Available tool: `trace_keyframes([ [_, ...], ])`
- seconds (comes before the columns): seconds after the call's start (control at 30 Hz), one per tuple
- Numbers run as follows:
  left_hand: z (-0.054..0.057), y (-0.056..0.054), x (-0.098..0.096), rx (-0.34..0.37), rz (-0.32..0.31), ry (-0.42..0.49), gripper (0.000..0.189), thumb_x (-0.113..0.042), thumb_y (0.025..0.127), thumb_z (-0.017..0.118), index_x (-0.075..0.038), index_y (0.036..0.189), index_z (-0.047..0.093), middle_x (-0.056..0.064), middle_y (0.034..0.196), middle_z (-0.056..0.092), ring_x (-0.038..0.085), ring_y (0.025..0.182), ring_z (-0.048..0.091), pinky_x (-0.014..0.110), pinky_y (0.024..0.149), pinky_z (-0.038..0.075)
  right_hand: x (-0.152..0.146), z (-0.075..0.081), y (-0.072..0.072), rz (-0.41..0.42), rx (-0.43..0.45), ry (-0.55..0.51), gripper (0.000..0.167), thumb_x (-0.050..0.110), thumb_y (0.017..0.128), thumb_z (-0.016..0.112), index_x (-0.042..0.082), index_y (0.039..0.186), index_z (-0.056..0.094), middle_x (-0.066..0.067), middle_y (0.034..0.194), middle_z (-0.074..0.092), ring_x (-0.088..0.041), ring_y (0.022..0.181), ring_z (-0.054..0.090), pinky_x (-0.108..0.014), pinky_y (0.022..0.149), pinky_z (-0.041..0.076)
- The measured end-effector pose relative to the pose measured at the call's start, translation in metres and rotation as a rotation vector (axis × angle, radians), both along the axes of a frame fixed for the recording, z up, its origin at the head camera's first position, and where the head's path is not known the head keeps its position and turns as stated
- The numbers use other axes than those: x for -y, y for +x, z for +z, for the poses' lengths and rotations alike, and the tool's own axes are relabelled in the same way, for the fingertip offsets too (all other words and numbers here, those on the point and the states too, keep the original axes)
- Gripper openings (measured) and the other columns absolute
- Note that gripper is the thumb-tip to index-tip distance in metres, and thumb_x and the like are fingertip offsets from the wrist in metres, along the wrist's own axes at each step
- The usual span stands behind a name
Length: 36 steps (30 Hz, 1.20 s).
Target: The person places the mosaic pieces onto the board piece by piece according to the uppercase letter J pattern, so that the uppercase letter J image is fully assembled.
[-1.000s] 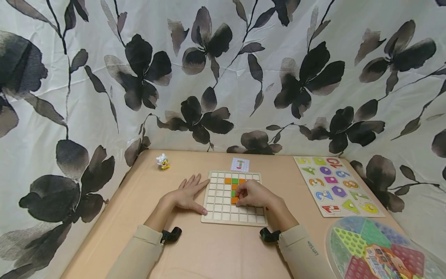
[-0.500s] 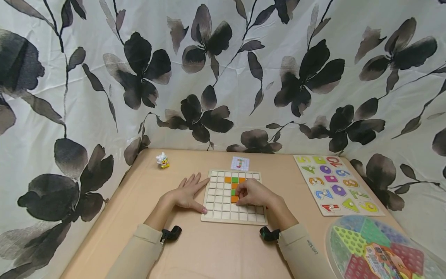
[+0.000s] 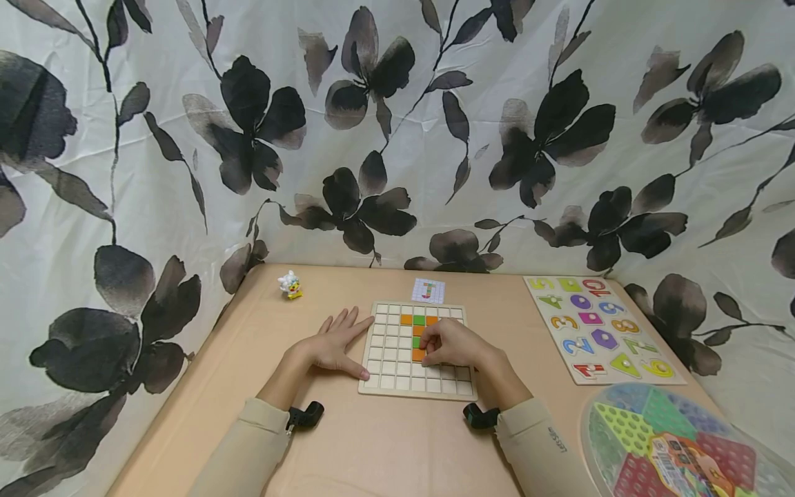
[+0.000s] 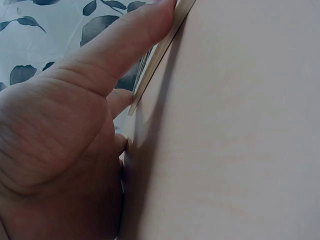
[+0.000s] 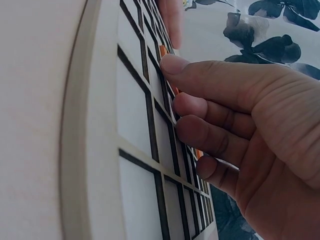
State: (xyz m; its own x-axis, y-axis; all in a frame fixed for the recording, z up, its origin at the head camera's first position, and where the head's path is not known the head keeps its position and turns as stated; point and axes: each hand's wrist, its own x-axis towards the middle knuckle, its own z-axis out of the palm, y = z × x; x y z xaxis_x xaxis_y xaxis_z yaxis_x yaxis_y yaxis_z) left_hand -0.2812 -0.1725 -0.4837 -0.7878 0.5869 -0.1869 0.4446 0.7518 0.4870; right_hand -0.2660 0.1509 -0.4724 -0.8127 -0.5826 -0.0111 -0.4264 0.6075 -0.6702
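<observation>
A wooden grid board (image 3: pixel 388 383) of white squares lies in front of me. Orange and green square tiles make a T-like column in it, with an orange tile (image 3: pixel 419 355) lowest and a green tile (image 3: pixel 417 342) just above. My right hand (image 3: pixel 456 345) is over the board, its fingers curled and its thumb and forefinger at that lowest orange tile; in the right wrist view the thumb tip meets an orange edge (image 5: pixel 162 50). My left hand (image 3: pixel 332 348) lies spread at the board's left side, its thumb (image 4: pixel 130 40) against the board's edge.
Behind the board lies a small pattern card (image 3: pixel 428 291). A small white and yellow figurine (image 3: pixel 290 286) stands at the back left. To the right are a number and shape puzzle board (image 3: pixel 605 331) and a round clear box (image 3: pixel 677 442) of coloured pieces.
Both hands hold almost the same positions throughout, and the tiles look unchanged. Only the head view has shifted slightly.
</observation>
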Motion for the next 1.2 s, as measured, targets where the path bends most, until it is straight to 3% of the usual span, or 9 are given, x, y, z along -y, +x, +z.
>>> trace_keyframes([
  [0.2, 0.003, -0.001, -0.001, 0.002, 0.001, -0.003, 0.125, -0.068, 0.073, 0.085, -0.024, 0.169, 0.018, 0.022, 0.174, -0.006, 0.041, 0.162, -0.01, 0.065, 0.128, -0.007, -0.008, 0.008, 0.001, -0.021, -0.022, -0.024, 0.017, 0.014, 0.085, 0.086, 0.01, 0.1, 0.078, 0.005, 0.078, 0.068, -0.012, 0.072, 0.06, -0.023, 0.064, 0.051],
  [0.4, 0.003, -0.001, -0.002, -0.003, -0.008, -0.008, 0.124, -0.068, 0.073, 0.084, -0.024, 0.169, 0.018, 0.022, 0.174, -0.006, 0.041, 0.162, -0.01, 0.064, 0.128, -0.007, -0.021, 0.025, 0.006, -0.138, -0.031, -0.088, 0.024, 0.014, 0.087, 0.085, 0.008, 0.109, 0.078, 0.001, 0.086, 0.068, -0.019, 0.081, 0.06, -0.027, 0.07, 0.052],
  [0.57, 0.003, -0.001, -0.002, -0.002, -0.008, -0.01, 0.125, -0.068, 0.073, 0.084, -0.024, 0.169, 0.018, 0.022, 0.174, -0.006, 0.041, 0.162, -0.01, 0.065, 0.128, -0.006, -0.031, 0.036, 0.01, -0.197, -0.049, -0.073, 0.028, 0.015, 0.087, 0.085, 0.008, 0.113, 0.077, 0.001, 0.088, 0.067, -0.021, 0.083, 0.059, -0.028, 0.072, 0.051],
  [0.97, 0.003, 0.001, -0.001, -0.001, -0.007, -0.009, 0.125, -0.068, 0.073, 0.084, -0.023, 0.169, 0.018, 0.022, 0.174, -0.006, 0.042, 0.162, -0.01, 0.064, 0.128, -0.006, -0.058, 0.046, 0.011, -0.184, -0.081, -0.064, 0.021, 0.013, 0.086, 0.086, 0.013, 0.105, 0.076, -0.001, 0.089, 0.067, -0.019, 0.081, 0.059, -0.026, 0.071, 0.052],
  [1.2, 0.002, 0.002, 0.001, 0.0, -0.001, -0.005, 0.124, -0.068, 0.072, 0.084, -0.024, 0.168, 0.019, 0.022, 0.175, -0.005, 0.041, 0.162, -0.009, 0.064, 0.128, -0.006, -0.074, 0.045, 0.01, -0.157, -0.05, -0.038, 0.018, 0.007, 0.087, 0.082, 0.005, 0.104, 0.075, -0.003, 0.088, 0.068, -0.019, 0.081, 0.059, -0.026, 0.071, 0.052],
])
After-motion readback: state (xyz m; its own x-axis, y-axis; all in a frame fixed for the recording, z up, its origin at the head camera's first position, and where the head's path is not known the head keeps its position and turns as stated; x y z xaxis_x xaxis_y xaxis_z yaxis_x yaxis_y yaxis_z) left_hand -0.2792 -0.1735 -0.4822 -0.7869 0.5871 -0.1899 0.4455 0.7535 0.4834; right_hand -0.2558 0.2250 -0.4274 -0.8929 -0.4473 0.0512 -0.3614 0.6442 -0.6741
